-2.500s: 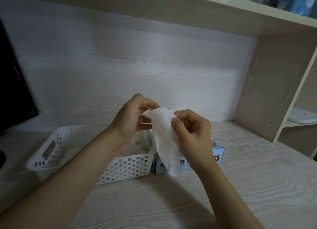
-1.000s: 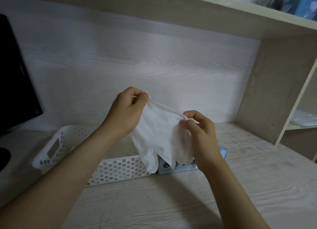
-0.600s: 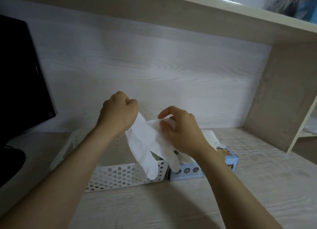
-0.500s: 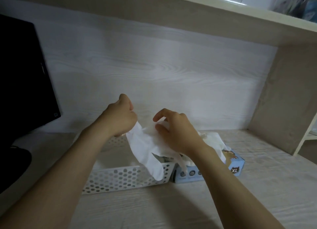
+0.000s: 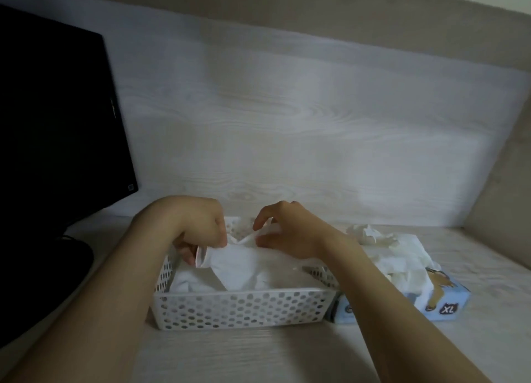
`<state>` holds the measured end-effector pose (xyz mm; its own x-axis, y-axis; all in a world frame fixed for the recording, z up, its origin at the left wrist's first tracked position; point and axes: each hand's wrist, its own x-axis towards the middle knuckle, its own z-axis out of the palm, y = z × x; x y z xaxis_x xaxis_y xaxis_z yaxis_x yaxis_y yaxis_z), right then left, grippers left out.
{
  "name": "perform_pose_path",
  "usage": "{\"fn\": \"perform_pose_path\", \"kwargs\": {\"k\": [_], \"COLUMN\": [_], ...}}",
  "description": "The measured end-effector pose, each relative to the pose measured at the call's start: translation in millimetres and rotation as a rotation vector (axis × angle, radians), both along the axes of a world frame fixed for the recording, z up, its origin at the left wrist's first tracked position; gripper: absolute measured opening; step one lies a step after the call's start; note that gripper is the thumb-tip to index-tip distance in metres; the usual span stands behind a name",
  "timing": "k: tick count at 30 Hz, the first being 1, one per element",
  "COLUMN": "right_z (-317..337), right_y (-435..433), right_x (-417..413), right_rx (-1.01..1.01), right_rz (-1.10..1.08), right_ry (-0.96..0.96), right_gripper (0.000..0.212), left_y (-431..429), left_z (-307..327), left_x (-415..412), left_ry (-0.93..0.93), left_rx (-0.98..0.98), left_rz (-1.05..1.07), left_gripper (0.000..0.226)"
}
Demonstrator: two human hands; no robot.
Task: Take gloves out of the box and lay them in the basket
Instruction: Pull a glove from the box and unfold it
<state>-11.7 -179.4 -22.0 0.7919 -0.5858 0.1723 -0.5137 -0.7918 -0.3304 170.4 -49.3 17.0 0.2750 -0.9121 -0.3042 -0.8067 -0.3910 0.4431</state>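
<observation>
- The left hand [image 5: 198,230] gripped the white glove [image 5: 238,267] by its cuff; the right hand [image 5: 290,234] pinched its other edge.
- The glove hung into the perforated basket [image 5: 244,308]; lowering it flat and letting go with both hands together seemed best.

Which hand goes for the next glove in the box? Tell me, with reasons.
Right, probably. The right hand is nearer the box, which sits right of the basket. The left hand grips the glove by its cuff over the basket's left end and would have to cross.
</observation>
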Motion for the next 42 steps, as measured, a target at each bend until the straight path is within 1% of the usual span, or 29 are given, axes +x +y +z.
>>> {"fn": "perform_pose_path", "kwargs": {"k": [1,4,6,8,9,12,15,17,19,21,23,25,27,28,29,31,32,34,35,37,39,40,42], "right_z": [-1,-4,-2,0,1,4,7,11,13,14,14,13,13,14,17,26,31,43,47,54,56,57,57], "right_y": [0,-2,-3,-5,-5,-2,2,5,7,11,16,20,21,21,22,23,24,23,19,9,0,-3,-6], "right_x": [2,4,2,-1,-2,-5,-5,-6,-8,-11,-12,-10,-8,-8,-9,-14,-18,-29,-35,-48,-62,-67,-82], "right_rx": [-0.004,-0.057,-0.101,-0.141,-0.162,-0.267,-0.37,-0.323,-0.137,0.03,0.04,0.007,0.009,0.022,0.036,0.026,0.0,-0.056,-0.081,-0.121,-0.146,-0.154,-0.168], "right_rz": [0.007,0.002,-0.043,-0.077,-0.085,-0.102,-0.102,-0.073,-0.04,-0.019,-0.013,0.013,0.021,0.016,0.012,-0.006,-0.023,-0.091,-0.136,-0.245,-0.361,-0.425,-0.573], "right_ry": [0.016,0.083,0.104,0.103,0.098,0.114,0.15,0.148,0.178,0.309,0.464,0.536,0.525,0.499,0.467,0.408,0.386,0.37,0.365,0.332,0.278,0.255,0.251], "right_gripper": [0.023,0.031,0.039,0.044,0.045,0.044,0.04,0.035,0.04,0.055,0.062,0.062,0.063,0.062,0.059,0.041,0.032,0.023,0.021,0.018,0.022,0.025,0.017], "left_y": [0,0,1,2,1,-3,-11,-15,-16,-18,-19,-21,-22,-24,-26,-29,-29,-30,-29,-28,-26,-25,-22], "left_z": [-2,-4,-6,-7,-8,-12,-20,-27,-28,-25,-21,-22,-24,-25,-27,-26,-26,-23,-22,-21,-23,-24,-27], "left_x": [1,-1,-5,-11,-13,-18,-14,-14,-17,-23,-31,-37,-41,-43,-44,-51,-56,-74,-84,-107,-130,-138,-152], "left_ry": [-0.009,-0.063,-0.161,-0.298,-0.36,-0.464,-0.545,-0.641,-0.693,-0.645,-0.544,-0.486,-0.497,-0.508,-0.522,-0.562,-0.559,-0.496,-0.444,-0.288,-0.133,-0.088,-0.051], "left_rx": [0.025,0.096,0.16,0.199,0.211,0.245,0.307,0.33,0.282,0.215,0.202,0.25,0.261,0.246,0.19,0.026,-0.071,-0.289,-0.395,-0.534,-0.594,-0.608,-0.602], "left_rz": [0.004,0.009,0.001,-0.004,0.003,0.02,-0.024,-0.067,-0.038,-0.05,-0.144,-0.203,-0.205,-0.2,-0.199,-0.199,-0.207,-0.225,-0.239,-0.264,-0.261,-0.259,-0.276], "left_gripper": [0.013,0.028,0.039,0.045,0.049,0.063,0.068,0.075,0.077,0.073,0.064,0.059,0.054,0.046,0.033,0.005,0.011,0.023,0.025,0.023,0.014,0.021,0.038]}}
